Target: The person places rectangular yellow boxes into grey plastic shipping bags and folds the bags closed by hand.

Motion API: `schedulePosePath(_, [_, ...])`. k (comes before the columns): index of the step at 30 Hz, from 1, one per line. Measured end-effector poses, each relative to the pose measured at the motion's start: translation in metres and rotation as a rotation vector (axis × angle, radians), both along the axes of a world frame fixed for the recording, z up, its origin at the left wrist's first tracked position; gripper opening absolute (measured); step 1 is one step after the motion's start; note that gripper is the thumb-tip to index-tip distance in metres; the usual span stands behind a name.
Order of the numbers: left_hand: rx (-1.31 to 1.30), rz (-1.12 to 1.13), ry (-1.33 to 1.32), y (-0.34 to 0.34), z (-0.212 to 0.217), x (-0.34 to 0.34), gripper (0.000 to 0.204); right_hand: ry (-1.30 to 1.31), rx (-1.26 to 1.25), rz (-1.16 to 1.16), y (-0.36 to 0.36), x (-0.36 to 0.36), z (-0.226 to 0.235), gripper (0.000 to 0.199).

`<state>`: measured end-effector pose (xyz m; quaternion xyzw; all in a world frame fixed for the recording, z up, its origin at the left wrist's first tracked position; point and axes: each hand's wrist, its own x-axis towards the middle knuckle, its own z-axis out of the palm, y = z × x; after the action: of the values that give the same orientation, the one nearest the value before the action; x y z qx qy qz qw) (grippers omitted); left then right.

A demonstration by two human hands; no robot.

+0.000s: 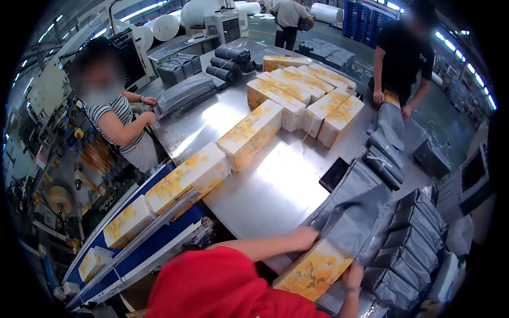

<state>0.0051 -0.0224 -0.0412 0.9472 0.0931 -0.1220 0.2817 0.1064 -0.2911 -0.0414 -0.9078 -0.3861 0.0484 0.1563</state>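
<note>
In front of me lies a long white carton with yellow-orange flowers point(314, 270), tilted, its far part inside a grey plastic bag point(347, 228). My left hand point(304, 238), a little blurred, is closed at the left side of the bag's mouth. My right hand point(352, 276) is closed at the bag's right edge, against the carton's side. The bag's upper part is crumpled and slack. Under and beyond it lies a stack of flat grey bags point(347, 185).
Wrapped grey parcels point(408, 238) lie on my right. Flowered cartons reach from the blue conveyor point(132, 265) across the metal table point(244, 206) to a far group point(302, 87). A dark flat object point(334, 174) lies mid-table. Co-workers stand at left and far right, one handling a grey bag point(391, 124).
</note>
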Motion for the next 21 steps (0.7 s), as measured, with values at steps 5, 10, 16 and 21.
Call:
schedulePosePath(5, [-0.019, -0.208, 0.136, -0.01, 0.045, -0.094, 0.017, 0.022, -0.013, 0.106, -0.028, -0.059, -0.012, 0.016])
schedulePosePath(10, [-0.014, 0.132, -0.163, -0.012, 0.023, -0.095, 0.029, 0.479, 0.391, -0.272, -0.029, -0.048, -0.005, 0.013])
schedulePosePath(16, [-0.18, -0.234, -0.758, -0.092, 0.027, -0.056, 0.022, 0.526, 0.292, -0.269, -0.037, -0.056, -0.004, 0.025])
schedulePosePath(21, [-0.333, -0.165, -0.155, -0.117, 0.029, 0.012, 0.023, 0.714, 0.608, -0.278, -0.051, -0.045, -0.039, 0.013])
